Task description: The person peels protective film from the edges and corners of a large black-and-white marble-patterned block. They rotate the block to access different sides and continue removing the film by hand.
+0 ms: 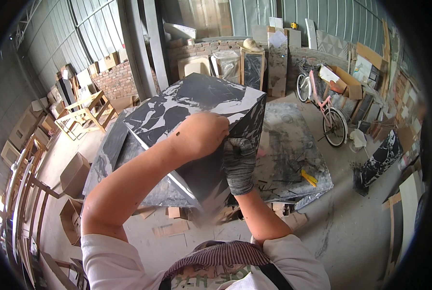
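A large box-shaped piece of black stone-look slabs with white veining [177, 99] stands tilted in front of me, one corner toward my body. My bare left hand [204, 134] is closed in a fist over its near right edge. Right below it, my right hand [238, 162], in a grey knitted glove, is closed against the same edge, close to the left fingers. What the fingertips of either hand hold is hidden from view. A dusty grey worktable [295, 140] lies under the piece.
On the table's right part lie a yellow cutter-like tool [309, 178] and thin dark scraps. A pink bicycle [324, 104] stands beyond at the right. A black veined slab [382, 157] leans near it. Wooden trestles [88, 113] and cardboard boxes [75, 175] occupy the left.
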`<state>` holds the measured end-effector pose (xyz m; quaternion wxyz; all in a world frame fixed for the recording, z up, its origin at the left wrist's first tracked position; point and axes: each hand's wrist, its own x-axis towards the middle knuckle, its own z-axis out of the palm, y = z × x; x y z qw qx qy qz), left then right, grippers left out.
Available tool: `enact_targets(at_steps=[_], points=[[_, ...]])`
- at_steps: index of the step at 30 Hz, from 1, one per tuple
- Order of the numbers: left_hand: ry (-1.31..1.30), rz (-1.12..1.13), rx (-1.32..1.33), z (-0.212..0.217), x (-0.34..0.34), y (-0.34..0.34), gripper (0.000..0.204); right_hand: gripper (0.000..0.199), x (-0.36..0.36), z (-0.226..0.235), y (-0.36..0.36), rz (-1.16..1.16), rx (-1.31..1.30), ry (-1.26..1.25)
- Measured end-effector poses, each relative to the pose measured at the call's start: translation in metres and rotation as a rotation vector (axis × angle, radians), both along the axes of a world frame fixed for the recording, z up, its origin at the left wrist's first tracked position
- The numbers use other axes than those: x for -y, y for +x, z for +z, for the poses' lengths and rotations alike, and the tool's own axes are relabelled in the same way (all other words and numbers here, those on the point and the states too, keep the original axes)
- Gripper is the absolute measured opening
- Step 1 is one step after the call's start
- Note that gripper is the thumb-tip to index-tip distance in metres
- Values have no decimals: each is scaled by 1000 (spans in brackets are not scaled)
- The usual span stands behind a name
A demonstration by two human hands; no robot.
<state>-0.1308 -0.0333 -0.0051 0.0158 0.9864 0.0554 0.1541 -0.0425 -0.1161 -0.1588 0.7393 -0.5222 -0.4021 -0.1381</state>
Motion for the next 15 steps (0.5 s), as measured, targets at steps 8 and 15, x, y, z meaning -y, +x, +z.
enact_targets(at_steps=[8,15], points=[[11,-19,25,2,12,-36,16,10,15,1,-34,151,-101,19],[4,-41,72,-2,17,-68,11,14,18,-6,-59,-3,32,-14]])
